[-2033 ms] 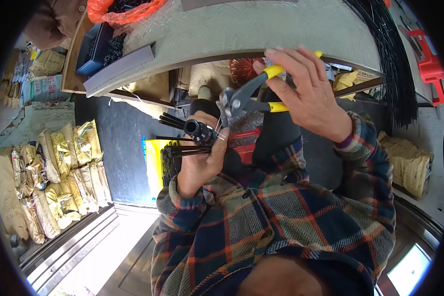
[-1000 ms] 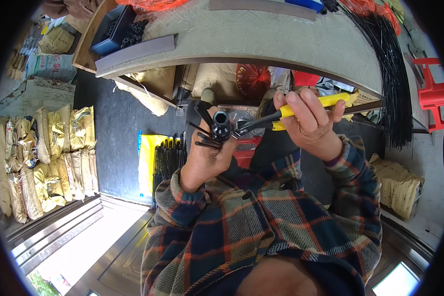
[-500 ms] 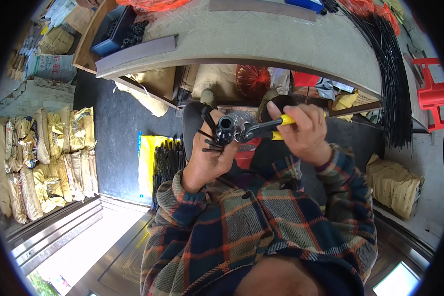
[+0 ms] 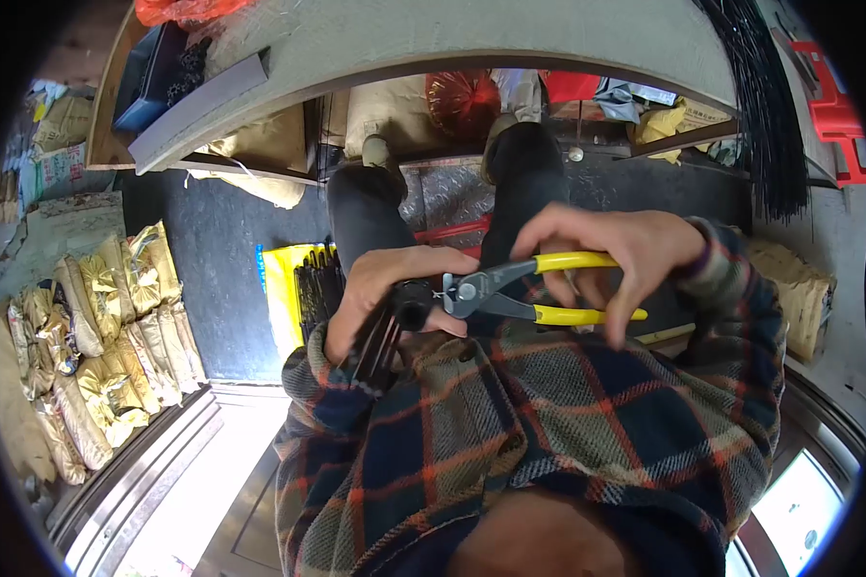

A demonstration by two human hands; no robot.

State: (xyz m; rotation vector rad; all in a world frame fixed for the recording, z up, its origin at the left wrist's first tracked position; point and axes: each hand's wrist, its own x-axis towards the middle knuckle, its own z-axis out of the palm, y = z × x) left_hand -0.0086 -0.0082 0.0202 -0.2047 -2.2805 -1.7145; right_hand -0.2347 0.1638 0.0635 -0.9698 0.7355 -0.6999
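Note:
My left hand [image 4: 383, 277] is closed round a black ribbed frame [image 4: 373, 348], which looks like a folded umbrella frame. Its round hub faces up beside the thumb, and several thin ribs fan down toward my sleeve. A pair of end-cutting pliers [image 4: 469, 291] with yellow handles lies in my right hand [image 4: 649, 252], its handles spread apart. The jaws are right at the hub, near my left fingertips. A small shiny bit of metal shows at the jaws; whether they grip it I cannot tell.
Ahead stands a grey-topped table [image 4: 471, 34] with a blue bin [image 4: 149, 82]. Long black rods [image 4: 765, 125] hang off its right end, near a red stool [image 4: 832, 111]. Wrapped bundles [image 4: 106, 337] lie at left. A yellow bag [image 4: 284, 288] with black rods stands by my left leg.
The black frame has tipped, its ribs now pointing down toward me. The pliers have come lower and turned, their handles wider apart, and my right hand has moved right and down.

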